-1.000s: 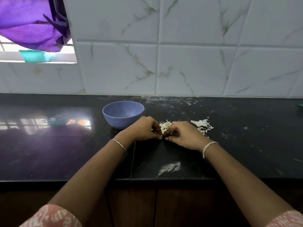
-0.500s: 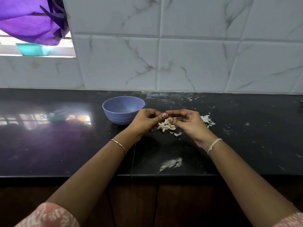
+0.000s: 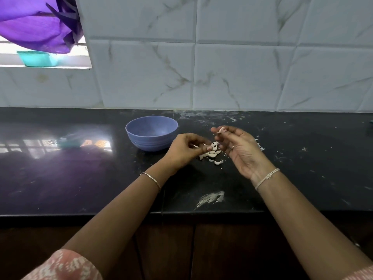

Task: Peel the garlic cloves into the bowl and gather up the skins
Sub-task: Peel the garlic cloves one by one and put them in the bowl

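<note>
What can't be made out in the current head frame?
Head view:
Pale bit the right hand pinches: too small, clove or skin unclear.
Sliver the left hand pinches: too small.
Bowl floor: partly hidden by its near wall.
Skins beyond the right hand: partly covered by it.

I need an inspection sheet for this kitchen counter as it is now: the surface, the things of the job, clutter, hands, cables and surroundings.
Surface: black counter, glossy, with a white smear near the front edge.
Job's things: blue bowl upright, contents unclear; garlic pile to the bowl's right.
Clutter: skin scraps behind the right hand.
Hands: left hand pinches a pale sliver; right hand pinches a clove.
Cables: nothing seen.
Surroundings: tiled wall; purple cloth; teal tub on the window ledge.
</note>
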